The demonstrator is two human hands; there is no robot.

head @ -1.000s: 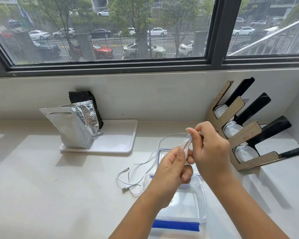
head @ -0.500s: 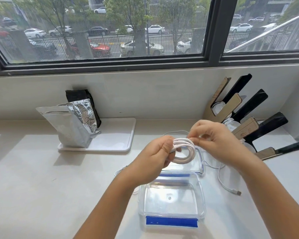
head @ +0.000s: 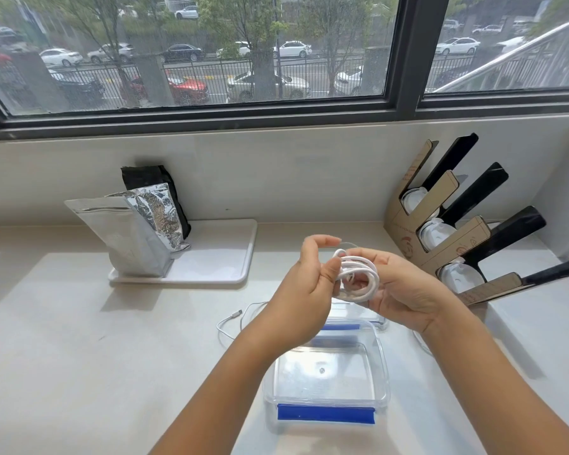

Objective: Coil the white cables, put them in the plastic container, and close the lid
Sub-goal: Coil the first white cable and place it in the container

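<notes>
Since half a second ago our loops of thin white cable [head: 357,277] have tightened into a small bundle, and the loose tail that trailed right of our right hand [head: 404,292] is mostly gathered in. That hand cradles the coil, fingers curled under it; our left hand [head: 306,290] pinches its near edge with the thumb, upper fingers raised and loose. The open clear plastic container with blue clips [head: 327,380] waits just below both hands, so dropping the coil in looks next. A second white cable [head: 234,320] lies uncoiled left of our left wrist
</notes>
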